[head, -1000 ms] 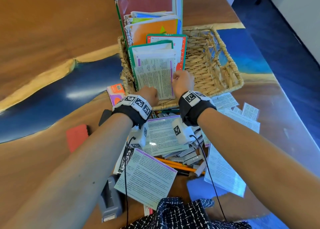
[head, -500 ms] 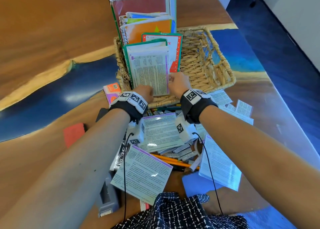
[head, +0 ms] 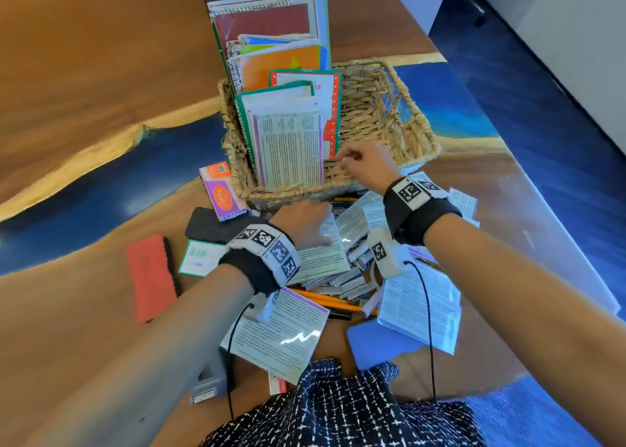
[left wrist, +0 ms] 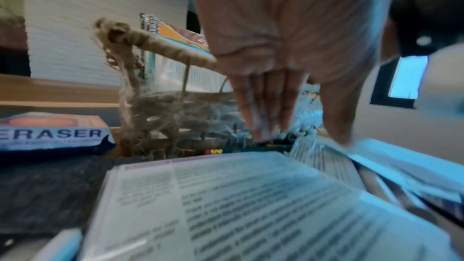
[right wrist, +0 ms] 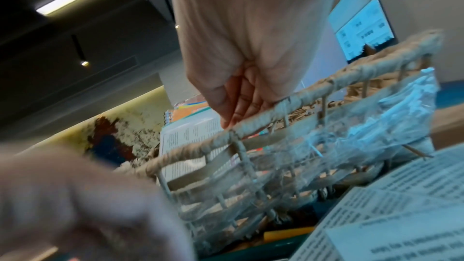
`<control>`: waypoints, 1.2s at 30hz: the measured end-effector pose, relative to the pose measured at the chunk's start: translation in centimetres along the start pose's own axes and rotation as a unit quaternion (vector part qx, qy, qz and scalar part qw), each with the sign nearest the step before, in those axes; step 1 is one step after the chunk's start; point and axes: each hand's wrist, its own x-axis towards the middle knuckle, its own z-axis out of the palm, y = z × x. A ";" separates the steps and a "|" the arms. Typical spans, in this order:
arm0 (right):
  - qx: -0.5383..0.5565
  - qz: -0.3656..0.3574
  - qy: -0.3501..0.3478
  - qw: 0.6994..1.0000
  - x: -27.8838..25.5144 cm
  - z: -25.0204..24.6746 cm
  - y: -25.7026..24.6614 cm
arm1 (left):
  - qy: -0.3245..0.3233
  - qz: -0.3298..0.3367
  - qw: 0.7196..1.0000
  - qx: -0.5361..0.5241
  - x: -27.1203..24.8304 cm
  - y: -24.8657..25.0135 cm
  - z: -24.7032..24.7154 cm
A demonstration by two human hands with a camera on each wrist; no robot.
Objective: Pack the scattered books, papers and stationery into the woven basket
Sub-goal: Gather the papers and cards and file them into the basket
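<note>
The woven basket (head: 399, 115) is sitting just beyond both hands, books and a printed leaflet (head: 291, 152) standing inside. More papers (head: 325, 260) are lying under the left hand (head: 305, 221), its fingers straight, empty. The right hand (head: 367, 160) is hovering at the basket's near rim, fingers loosely bent, holding nothing.

the woven basket (head: 389, 115) holds upright notebooks (head: 271, 30) and a printed sheet (head: 291, 148) at its left end; loose papers (head: 281, 338) and pencils (head: 325, 302) lie before it.
</note>
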 end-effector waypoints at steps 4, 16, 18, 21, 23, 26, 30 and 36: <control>0.015 -0.022 -0.001 1.000 -0.7 -0.2 0.3 | -0.072 -0.062 0.995 0.032 0.4 -0.2 1.1; 0.081 -0.011 -0.015 0.997 -0.7 -0.3 0.8 | 0.064 -0.031 0.997 -0.009 -0.8 1.3 0.2; 0.121 0.005 -0.012 0.993 -0.5 -0.2 1.0 | 0.090 -0.024 0.994 -0.062 -1.0 1.7 -1.3; 0.169 0.021 -0.009 0.985 -0.4 -0.4 0.9 | 0.118 -0.048 0.984 -0.128 -1.2 1.6 -3.4; 0.181 0.024 -0.012 0.983 -0.3 -0.4 0.8 | 0.103 -0.067 0.980 -0.160 -1.0 1.0 -4.2; 0.186 0.030 -0.014 0.982 -0.3 -0.5 0.8 | 0.070 -0.083 0.977 -0.182 -0.7 0.2 -4.1; 0.183 0.032 -0.016 0.982 -0.1 -0.4 0.7 | 0.069 -0.082 0.974 -0.202 -0.5 -0.3 -3.2; 0.223 0.046 -0.008 0.974 -0.2 -0.5 0.2 | 0.139 -0.046 0.962 -0.231 -0.8 -0.6 -5.0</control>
